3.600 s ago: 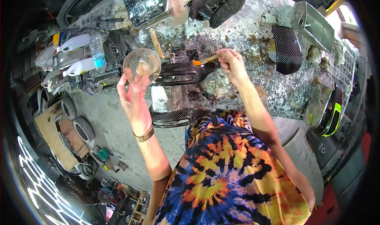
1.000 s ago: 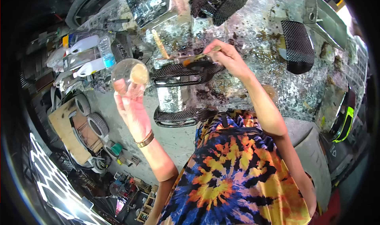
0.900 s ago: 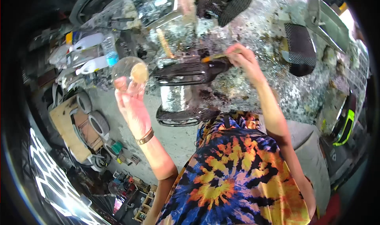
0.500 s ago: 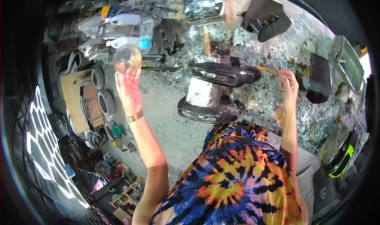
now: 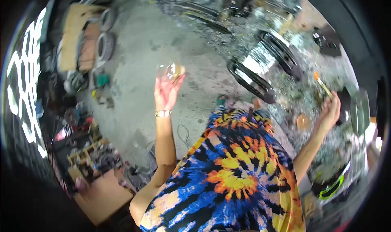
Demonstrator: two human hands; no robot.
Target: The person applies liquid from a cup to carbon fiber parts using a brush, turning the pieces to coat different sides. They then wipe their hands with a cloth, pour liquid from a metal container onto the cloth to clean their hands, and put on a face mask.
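My left hand (image 5: 166,92) is raised over the grey floor, its fingers round a clear cup (image 5: 174,71) with a little amber liquid in it. Out to the right, my right hand (image 5: 329,111) grips a thin brush (image 5: 324,86) whose orange tip points away from me. Left of the brush lie two glossy black carbon-fibre parts, a far one (image 5: 280,56) and a near one (image 5: 249,80). A whitish, shiny block (image 5: 255,61) sits between them. Neither hand touches these parts.
The resin-stained worktable (image 5: 285,95) carries an amber-tinted round container (image 5: 303,122), a dark carbon piece (image 5: 328,41) and a grey tray-like mould (image 5: 359,111). Tyres (image 5: 106,46) and a wooden board (image 5: 71,36) stand at left. A cord (image 5: 183,135) lies on the floor.
My view has turned, so the table now sits further right. The cup is over the floor instead of near the bottles. The brush has moved away from the black part, toward the right.
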